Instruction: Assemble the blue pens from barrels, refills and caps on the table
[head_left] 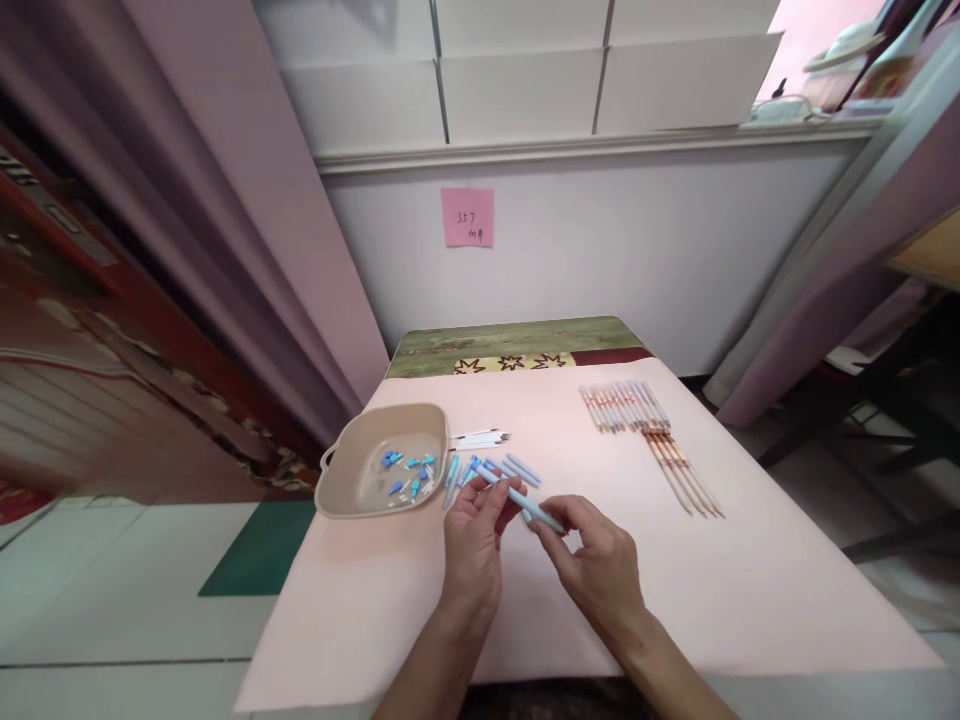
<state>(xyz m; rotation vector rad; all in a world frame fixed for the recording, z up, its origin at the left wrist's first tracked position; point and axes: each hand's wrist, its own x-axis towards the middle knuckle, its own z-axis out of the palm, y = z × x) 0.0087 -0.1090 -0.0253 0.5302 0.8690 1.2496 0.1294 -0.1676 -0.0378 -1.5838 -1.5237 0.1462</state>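
Observation:
Between my hands is a light blue pen [519, 497], held slanting above the table. My left hand [474, 530] pinches its upper left part, and my right hand [596, 550] grips its lower right end with thumb and fingers. Just behind my left hand lie several blue pen barrels [452, 478], partly hidden by it. White pen refills [482, 439] with dark tips lie in a small bundle beside the basin. The beige basin [334, 490] at the left holds small blue parts [415, 488] and little clear or white pieces.
Several assembled-looking pens [624, 405] lie in a row at the right, with brown-and-cream pens [679, 470] in front of them. A pink cloth [750, 600] covers most of the table. A pink note [469, 217] is stuck on the wall behind.

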